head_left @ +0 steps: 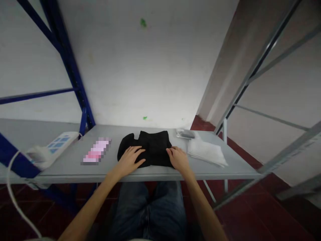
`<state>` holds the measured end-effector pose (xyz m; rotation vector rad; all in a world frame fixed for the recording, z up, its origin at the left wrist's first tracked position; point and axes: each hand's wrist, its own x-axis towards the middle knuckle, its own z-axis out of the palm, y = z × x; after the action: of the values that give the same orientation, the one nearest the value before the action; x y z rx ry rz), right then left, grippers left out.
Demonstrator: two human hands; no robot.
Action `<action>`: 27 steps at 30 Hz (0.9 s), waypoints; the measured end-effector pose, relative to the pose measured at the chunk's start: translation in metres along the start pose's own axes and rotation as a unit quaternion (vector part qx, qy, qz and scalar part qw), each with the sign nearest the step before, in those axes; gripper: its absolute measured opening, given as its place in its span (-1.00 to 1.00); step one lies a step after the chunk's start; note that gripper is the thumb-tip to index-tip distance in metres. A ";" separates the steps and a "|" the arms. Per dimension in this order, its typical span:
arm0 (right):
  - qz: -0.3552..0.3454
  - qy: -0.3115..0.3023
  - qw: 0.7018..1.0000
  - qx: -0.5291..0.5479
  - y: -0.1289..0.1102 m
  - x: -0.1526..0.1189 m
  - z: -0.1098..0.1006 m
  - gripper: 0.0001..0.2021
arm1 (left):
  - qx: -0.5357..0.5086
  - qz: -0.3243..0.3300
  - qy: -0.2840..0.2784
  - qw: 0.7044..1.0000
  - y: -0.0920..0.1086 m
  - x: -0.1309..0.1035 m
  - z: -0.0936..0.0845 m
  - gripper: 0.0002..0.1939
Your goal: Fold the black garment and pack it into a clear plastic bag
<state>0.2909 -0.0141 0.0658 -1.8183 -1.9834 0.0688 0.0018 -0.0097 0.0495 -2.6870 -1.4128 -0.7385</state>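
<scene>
A black cloth piece (155, 147) lies on the grey tabletop (112, 170) in front of me, with a rounded part at its left and a squarer part at its right. My left hand (129, 160) rests flat across the rounded part, fingers spread. At the opposite side, my right hand (178, 159) has its fingers bent together and holds the cloth's right edge. Parts of the cloth are hidden beneath both hands. Its exact kind cannot be made out.
White folded sheets or bags (207, 152) lie to the right, with a dark item in clear wrapping (187, 134) behind them. A blurred pink phone-like object (96, 151) is on the left, near a white power strip (59, 145). Blue posts (72, 70) and grey posts (247, 83) flank the table.
</scene>
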 end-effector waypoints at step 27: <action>0.072 -0.005 0.997 -0.017 -0.039 0.021 0.026 -0.59 | 0.046 -0.214 0.133 0.967 -0.002 0.006 -0.006 -0.63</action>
<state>0.2441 0.0081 0.0612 -1.9844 -1.8676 0.0891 0.0008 -0.0058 0.0568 -2.1306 -1.9139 -0.9818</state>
